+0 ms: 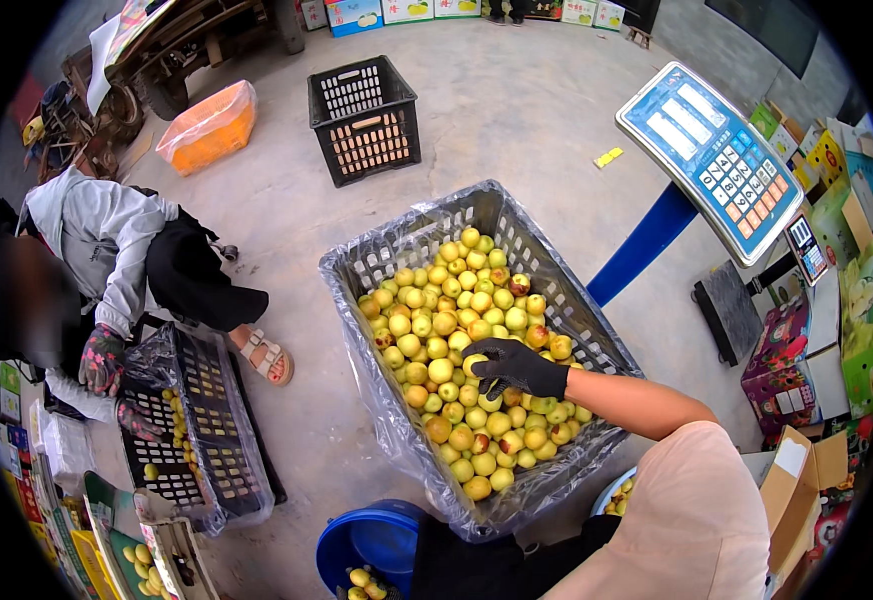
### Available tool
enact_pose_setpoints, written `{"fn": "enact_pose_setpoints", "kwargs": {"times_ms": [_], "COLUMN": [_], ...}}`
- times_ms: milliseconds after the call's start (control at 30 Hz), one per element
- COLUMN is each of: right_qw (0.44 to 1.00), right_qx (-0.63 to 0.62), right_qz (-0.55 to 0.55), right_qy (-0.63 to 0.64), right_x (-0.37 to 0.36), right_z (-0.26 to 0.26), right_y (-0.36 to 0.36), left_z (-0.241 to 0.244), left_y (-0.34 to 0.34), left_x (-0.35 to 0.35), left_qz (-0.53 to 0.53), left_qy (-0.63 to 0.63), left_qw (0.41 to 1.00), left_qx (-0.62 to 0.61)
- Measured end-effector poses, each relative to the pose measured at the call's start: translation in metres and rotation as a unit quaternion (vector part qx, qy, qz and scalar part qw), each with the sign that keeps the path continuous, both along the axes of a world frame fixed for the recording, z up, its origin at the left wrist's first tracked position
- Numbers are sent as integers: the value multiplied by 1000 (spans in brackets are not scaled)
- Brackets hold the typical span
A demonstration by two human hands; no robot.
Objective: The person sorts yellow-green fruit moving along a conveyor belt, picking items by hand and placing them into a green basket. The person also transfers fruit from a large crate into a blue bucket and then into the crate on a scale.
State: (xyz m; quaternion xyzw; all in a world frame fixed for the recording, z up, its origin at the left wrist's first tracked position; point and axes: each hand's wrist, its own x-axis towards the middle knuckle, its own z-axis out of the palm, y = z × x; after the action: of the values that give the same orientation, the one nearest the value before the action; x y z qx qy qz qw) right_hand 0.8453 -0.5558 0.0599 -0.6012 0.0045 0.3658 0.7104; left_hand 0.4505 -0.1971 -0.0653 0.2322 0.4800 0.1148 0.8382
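Note:
A large plastic crate (583,281) lined with clear film stands before me, holding many small round yellow-green fruits (444,322), some with reddish-brown patches. Over the middle of this heap is my right hand (517,366) in a black dotted glove, its fingers and thumb around one fruit (474,365). At the bottom edge, my left hand (388,590), also in a dark glove, is partly cut off by the frame. It cups several fruits (361,579) inside the rim of a blue bucket (369,525). Its palm is hidden by the fruits.
A crouching person (106,232) in flowered gloves reaches into a film-lined black crate (219,435) at left. A blue-posted scale display (714,157) rises at right. Beyond stand an empty black crate (365,120) and an orange basket (215,139). Cartons (796,480) line the right side.

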Motion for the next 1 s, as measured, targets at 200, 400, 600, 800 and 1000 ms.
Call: {"fn": "enact_pose_setpoints", "kwargs": {"times_ms": [200,400,600,800,1000], "right_qw": [866,731,775,771,708], "right_qx": [-326,-360,-410,-369,-557], "right_qz": [152,156,119,19,-171], "right_qy": [-347,-558,-466,-519,-400], "right_x": [2,58,140,151,188], "right_z": [-20,16,-27,-36,-30], "right_y": [-5,59,175,155,35], "left_z": [15,6,37,29,21], "left_y": [8,16,-11,-4,0], "left_x": [15,12,40,43,39], "left_qz": [-28,-52,-55,-61,-63], "left_qy": [-12,-57,-14,-89,-182], "left_qw": [999,997,993,993,981], "left_qx": [45,13,105,48,-5]}}
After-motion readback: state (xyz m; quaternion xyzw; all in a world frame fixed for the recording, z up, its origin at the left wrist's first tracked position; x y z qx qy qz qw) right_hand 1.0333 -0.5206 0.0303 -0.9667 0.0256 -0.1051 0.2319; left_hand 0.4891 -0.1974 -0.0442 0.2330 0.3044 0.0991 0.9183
